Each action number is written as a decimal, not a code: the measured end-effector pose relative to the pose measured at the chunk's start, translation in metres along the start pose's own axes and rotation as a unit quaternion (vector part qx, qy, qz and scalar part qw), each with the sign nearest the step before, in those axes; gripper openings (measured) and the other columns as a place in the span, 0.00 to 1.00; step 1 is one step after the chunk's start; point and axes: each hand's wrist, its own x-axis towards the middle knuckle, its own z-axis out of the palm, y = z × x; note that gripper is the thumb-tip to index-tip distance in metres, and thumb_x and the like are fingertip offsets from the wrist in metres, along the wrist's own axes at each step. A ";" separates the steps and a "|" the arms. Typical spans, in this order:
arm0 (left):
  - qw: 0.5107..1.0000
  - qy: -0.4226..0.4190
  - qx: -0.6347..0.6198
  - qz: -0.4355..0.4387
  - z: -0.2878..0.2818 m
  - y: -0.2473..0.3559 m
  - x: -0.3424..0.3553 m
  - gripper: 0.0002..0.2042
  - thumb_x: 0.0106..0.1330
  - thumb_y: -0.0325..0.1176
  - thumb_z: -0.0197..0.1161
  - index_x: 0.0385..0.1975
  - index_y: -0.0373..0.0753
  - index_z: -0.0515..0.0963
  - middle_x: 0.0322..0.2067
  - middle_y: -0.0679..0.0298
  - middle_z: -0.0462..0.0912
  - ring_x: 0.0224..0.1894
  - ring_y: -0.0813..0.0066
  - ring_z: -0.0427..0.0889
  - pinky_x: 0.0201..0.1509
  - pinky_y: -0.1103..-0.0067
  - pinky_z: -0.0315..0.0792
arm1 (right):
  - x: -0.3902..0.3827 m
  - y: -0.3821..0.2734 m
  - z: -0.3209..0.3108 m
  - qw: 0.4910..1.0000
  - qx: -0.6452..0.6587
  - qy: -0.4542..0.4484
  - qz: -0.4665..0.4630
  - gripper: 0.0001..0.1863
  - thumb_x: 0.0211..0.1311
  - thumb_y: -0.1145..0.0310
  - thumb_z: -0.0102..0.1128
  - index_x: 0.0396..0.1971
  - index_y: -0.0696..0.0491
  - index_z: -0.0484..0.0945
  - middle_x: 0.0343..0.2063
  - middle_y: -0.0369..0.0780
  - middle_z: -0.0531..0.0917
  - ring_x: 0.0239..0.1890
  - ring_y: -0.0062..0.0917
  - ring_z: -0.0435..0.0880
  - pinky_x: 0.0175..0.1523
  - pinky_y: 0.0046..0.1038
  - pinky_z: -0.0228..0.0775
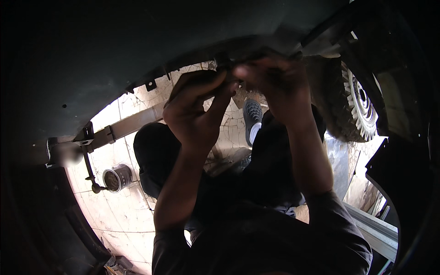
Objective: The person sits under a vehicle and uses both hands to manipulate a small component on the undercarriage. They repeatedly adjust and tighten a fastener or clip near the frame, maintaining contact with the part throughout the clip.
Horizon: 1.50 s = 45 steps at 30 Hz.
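Observation:
Both of my hands are raised to the lower edge of a large dark curved panel [151,41] that fills the top of the view. My left hand [195,112] has its fingers bent and its thumb drawn close to them, near a small dark part [223,60] at the panel's edge. What lies between those fingertips is too dark to make out. Beside it my right hand [279,80] is smeared by motion, its fingers in shadow under the panel. Whether it holds anything does not show.
A wheel with a thick tyre [332,98] stands at the right. A long metal beam [133,123] crosses the left, with a thin rod [88,167] hanging beside it. An open tin [118,178] rests on the cracked tile floor [123,224]. A grey clog [252,114] shows below my hands.

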 end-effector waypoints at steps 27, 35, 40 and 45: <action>1.000 0.008 -0.020 0.010 -0.002 -0.003 0.003 0.12 0.55 0.16 0.70 0.39 0.32 0.82 0.39 0.55 0.81 0.40 0.69 0.86 0.45 0.80 0.84 | 0.002 -0.001 -0.001 0.997 -0.079 -0.004 -0.008 0.09 0.57 0.71 0.70 0.34 0.61 0.84 0.25 0.40 0.86 0.28 0.18 0.85 0.33 0.18 0.76; 0.999 0.014 0.005 0.030 0.000 -0.005 0.003 0.13 0.53 0.17 0.72 0.38 0.34 0.84 0.38 0.57 0.83 0.38 0.71 0.86 0.42 0.81 0.83 | 0.001 0.005 -0.005 0.996 -0.086 0.010 0.000 0.09 0.57 0.69 0.70 0.34 0.59 0.84 0.26 0.38 0.86 0.27 0.16 0.83 0.33 0.16 0.71; 0.999 0.021 0.008 0.027 -0.001 -0.008 0.001 0.12 0.51 0.17 0.73 0.36 0.34 0.84 0.37 0.58 0.83 0.38 0.71 0.86 0.42 0.81 0.83 | -0.002 0.002 -0.001 0.999 -0.044 0.017 0.019 0.08 0.58 0.70 0.70 0.32 0.59 0.84 0.25 0.37 0.85 0.26 0.16 0.80 0.32 0.17 0.70; 0.999 0.003 0.019 0.036 -0.001 -0.002 0.001 0.13 0.53 0.16 0.71 0.38 0.33 0.84 0.37 0.57 0.82 0.38 0.71 0.86 0.42 0.81 0.84 | -0.008 0.011 0.000 0.999 0.002 0.027 -0.023 0.07 0.57 0.70 0.70 0.32 0.59 0.84 0.24 0.36 0.84 0.25 0.14 0.80 0.32 0.17 0.69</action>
